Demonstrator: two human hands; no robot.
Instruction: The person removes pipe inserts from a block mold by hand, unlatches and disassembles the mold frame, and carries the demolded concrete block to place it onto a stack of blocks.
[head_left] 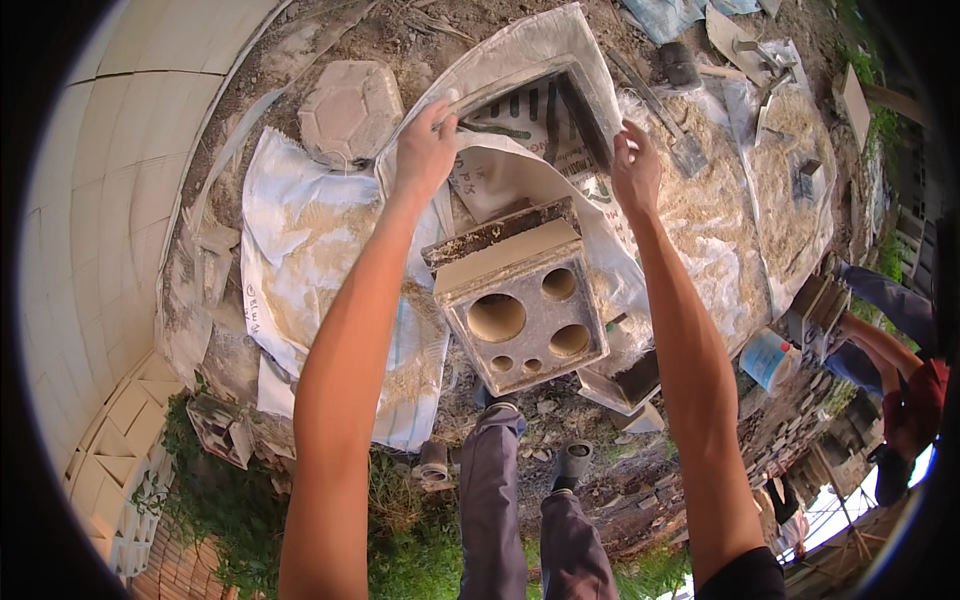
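In front of me is a dark, dusty rectangular frame (585, 115), with a pale woven sack (525, 40) spread beneath and around it. A fold of the sack covers the frame's near part. At its left side, my left hand (428, 150) is closed, pinching the edge. My right hand (636, 172) is at the right side, fingers curled against the edge; its grip is partly hidden. Between my forearms, nearer my feet, stands a grey box-like block (534, 318) with several round holes of different sizes in its face.
A hexagonal slab (350, 112) lies at the far left, beside a sand-strewn white sheet (340, 240). A trowel (687, 155) rests on sand at right. A white-and-blue bucket (768, 360) stands near a co-worker in red (918, 400) handling a block. A pale wall (110, 180) bounds the left.
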